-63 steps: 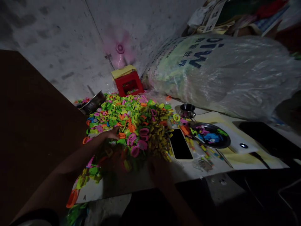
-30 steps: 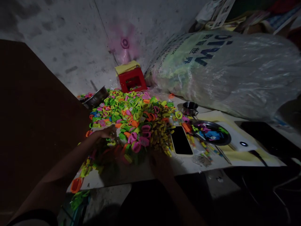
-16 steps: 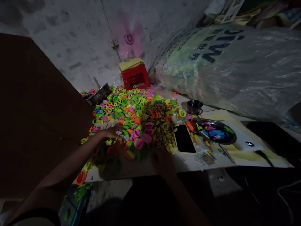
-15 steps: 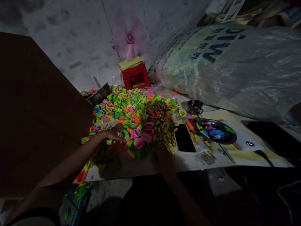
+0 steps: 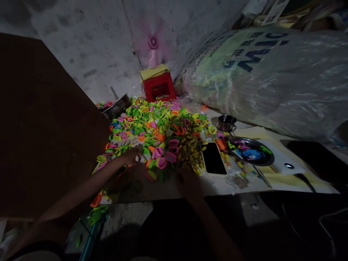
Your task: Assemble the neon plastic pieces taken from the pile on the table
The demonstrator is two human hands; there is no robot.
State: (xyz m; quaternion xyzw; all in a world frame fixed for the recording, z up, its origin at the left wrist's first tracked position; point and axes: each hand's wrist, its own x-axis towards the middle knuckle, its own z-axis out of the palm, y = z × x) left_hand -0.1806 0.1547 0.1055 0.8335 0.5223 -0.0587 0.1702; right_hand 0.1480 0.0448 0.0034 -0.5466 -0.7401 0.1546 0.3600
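Fingers of our left hand [image 5: 129, 156] curl at the near edge of the heap of bright plastic rings [image 5: 154, 132], their tips among the pink and green pieces; whether they pinch one we cannot tell, as the light is poor. Our right hand [image 5: 187, 183] lies in deep shadow just in front of the heap, below the yellow bits, and its fingers are too dark to read as spread or closed.

From the head view, the heap spreads over the pale table [image 5: 274, 181], with neon green, yellow, orange, pink and a few blue rings mixed together. A cluster of small yellow pieces [image 5: 190, 152] sits at the heap's right edge, touching a black phone [image 5: 213, 163] that lies flat, screen up. Right of the phone stands a dark round dish [image 5: 251, 152] with blue, pink and green pieces in it. Behind the dish sits a small steel cup [image 5: 226, 123]. A steel bowl [image 5: 117, 107] rests at the heap's far left corner. A red stool [image 5: 159, 87] with a yellow top stands against the wall, beside a big clear plastic sack [image 5: 272, 79] with blue lettering.
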